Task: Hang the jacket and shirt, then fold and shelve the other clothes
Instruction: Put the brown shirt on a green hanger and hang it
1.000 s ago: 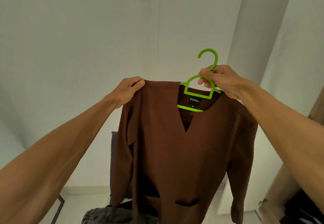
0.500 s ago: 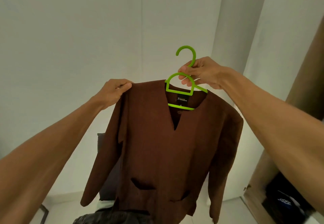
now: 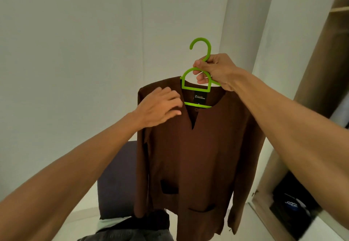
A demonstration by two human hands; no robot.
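Dark clothes (image 3: pixel 291 201) on wardrobe shelf (image 3: pixel 327 229)

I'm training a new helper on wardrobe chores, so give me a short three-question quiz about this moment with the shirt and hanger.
1. True or false: the brown shirt hangs on the green hanger.
2. The right hand grips: A) a sleeve B) the hanger below its hook C) nothing.
3. Fill in: the left hand rests on the shirt's ____, beside the neckline.
Key: 1 true; 2 B; 3 shoulder.
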